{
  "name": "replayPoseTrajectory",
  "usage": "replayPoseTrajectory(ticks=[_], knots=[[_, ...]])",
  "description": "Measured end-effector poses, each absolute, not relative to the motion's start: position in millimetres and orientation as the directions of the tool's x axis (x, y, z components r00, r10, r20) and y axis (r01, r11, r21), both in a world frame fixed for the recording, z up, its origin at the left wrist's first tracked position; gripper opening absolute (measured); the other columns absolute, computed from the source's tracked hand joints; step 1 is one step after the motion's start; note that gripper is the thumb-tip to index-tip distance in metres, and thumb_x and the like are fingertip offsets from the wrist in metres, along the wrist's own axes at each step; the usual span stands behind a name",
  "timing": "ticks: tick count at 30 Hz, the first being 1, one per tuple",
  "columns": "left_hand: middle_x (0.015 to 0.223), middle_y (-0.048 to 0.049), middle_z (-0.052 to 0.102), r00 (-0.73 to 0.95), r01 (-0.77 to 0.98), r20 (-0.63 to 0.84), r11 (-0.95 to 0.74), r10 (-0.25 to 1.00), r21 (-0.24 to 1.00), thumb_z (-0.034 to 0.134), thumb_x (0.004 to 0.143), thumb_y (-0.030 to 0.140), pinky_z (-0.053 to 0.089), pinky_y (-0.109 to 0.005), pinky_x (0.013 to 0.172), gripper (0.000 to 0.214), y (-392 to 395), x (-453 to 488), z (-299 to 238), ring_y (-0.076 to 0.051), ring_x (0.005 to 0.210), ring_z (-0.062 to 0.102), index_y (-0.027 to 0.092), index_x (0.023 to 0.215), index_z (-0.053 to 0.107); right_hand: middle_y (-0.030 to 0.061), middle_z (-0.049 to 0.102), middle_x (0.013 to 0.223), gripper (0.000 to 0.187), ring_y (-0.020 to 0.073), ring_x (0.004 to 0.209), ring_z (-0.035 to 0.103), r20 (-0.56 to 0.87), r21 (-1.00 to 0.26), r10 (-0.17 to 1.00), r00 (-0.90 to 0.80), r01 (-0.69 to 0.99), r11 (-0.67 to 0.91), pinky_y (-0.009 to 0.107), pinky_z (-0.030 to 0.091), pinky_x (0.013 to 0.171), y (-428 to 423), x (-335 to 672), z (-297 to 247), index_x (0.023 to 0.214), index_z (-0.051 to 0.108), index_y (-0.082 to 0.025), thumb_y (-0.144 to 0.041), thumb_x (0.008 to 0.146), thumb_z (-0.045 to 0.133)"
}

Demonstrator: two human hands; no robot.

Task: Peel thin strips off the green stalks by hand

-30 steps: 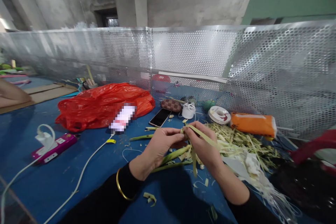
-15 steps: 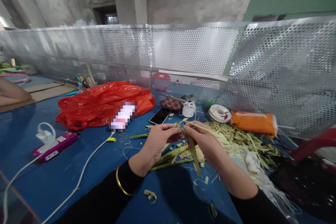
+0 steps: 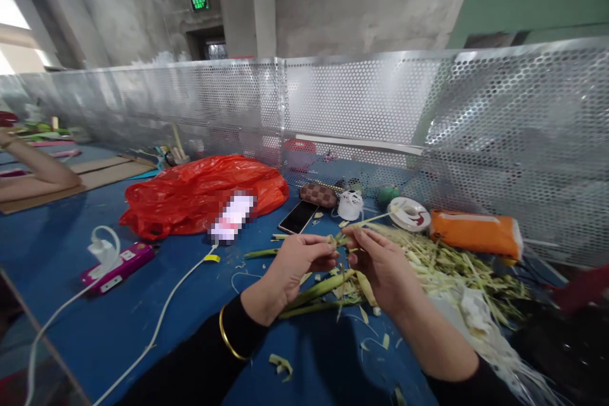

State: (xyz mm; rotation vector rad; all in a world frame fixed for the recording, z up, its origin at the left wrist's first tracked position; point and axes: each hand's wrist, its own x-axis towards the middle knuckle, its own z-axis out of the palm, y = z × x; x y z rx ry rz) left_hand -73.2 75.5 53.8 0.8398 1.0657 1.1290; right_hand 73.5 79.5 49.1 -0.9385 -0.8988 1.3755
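One red plastic bag [image 3: 200, 196]. Two phones: a lit phone [image 3: 233, 217] at the bag's front edge, a dark phone [image 3: 298, 217] right of the bag. Also right: one checkered case [image 3: 318, 195], one white spool [image 3: 413, 221], one orange packet [image 3: 476, 233]. Nearer than the bag: one purple power strip [image 3: 128, 260], the wearer's two hands [image 3: 299, 264].

Blue table [image 3: 109, 330], red bag [image 3: 204, 190], green stalks [image 3: 323, 288]

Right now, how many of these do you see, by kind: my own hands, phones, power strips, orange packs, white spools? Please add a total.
Your hands: 2
Phones: 2
Power strips: 1
Orange packs: 1
White spools: 1
Total: 7
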Motion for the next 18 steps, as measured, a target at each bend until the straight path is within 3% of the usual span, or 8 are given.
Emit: replayPoseTrajectory(ticks=[3, 7, 13, 15, 18], knots=[[0.063, -0.0077, 0.071, 0.067, -0.296, -0.241, 0.250, 0.968, 0.922, 0.081, 0.059, 0.018, 0.053, -0.027, 0.062, 0.018, 76.3, -73.1, 54.9, -0.013, 0.052, 0.063, 0.009, 0.071, 0.072, -0.0009, 0.058, 0.059, 0.029, 0.0110, 0.051, 0.049, 0.055, -0.936, 0.994, 0.089, -0.342, 0.083, 0.023, 0.040, 0.048, 81.1, 74.4, 45.5, 0.071, 0.070, -0.015, -0.041, 0.062, 0.080], [0.063, -0.0074, 0.070, 0.074, -0.291, -0.239, 0.250, 0.968, 0.923, 0.080, 0.060, 0.017, 0.053, -0.027, 0.063, 0.015, 78.1, -74.1, 54.5, -0.013, 0.052, 0.063, 0.010, 0.071, 0.072, 0.0025, 0.067, 0.078, 0.022, 0.0145, 0.069, 0.058, 0.188, -0.918, 0.972, 0.142, -0.325, 0.226, 0.027, 0.046, 0.065, 77.3, 74.3, 51.2, 0.073, 0.067, -0.019, -0.039, 0.070, 0.075], [0.064, -0.0076, 0.071, 0.074, -0.278, -0.238, 0.249, 0.968, 0.928, 0.079, 0.062, 0.015, 0.055, -0.028, 0.065, 0.012, 76.3, -72.6, 56.4, -0.013, 0.052, 0.064, 0.010, 0.071, 0.073, 0.0000, 0.064, 0.070, 0.020, 0.0159, 0.072, 0.063, 0.316, -0.819, 0.913, 0.260, -0.411, 0.400, 0.034, 0.049, 0.075, 74.6, 79.8, 67.4, 0.080, 0.067, -0.020, -0.039, 0.074, 0.072], [0.064, -0.0073, 0.071, 0.077, -0.275, -0.229, 0.241, 0.970, 0.931, 0.078, 0.062, 0.014, 0.055, -0.028, 0.066, 0.014, 76.2, -72.3, 57.5, -0.013, 0.052, 0.064, 0.009, 0.074, 0.072, -0.0008, 0.061, 0.065, 0.025, 0.0146, 0.065, 0.061, 0.338, -0.862, 0.911, 0.235, -0.311, 0.400, 0.031, 0.049, 0.070, 75.4, 83.6, 69.5, 0.086, 0.067, -0.018, -0.042, 0.080, 0.066], [0.065, -0.0052, 0.071, 0.064, -0.283, -0.202, 0.212, 0.977, 0.936, 0.077, 0.062, 0.011, 0.055, -0.027, 0.064, 0.023, 77.5, -72.7, 57.1, -0.012, 0.052, 0.064, 0.010, 0.085, 0.070, -0.0037, 0.059, 0.058, 0.029, 0.0131, 0.049, 0.055, 0.330, -0.942, 0.942, 0.061, -0.041, 0.333, 0.028, 0.045, 0.054, 76.8, 88.5, 69.1, 0.096, 0.060, -0.018, -0.044, 0.083, 0.060]])
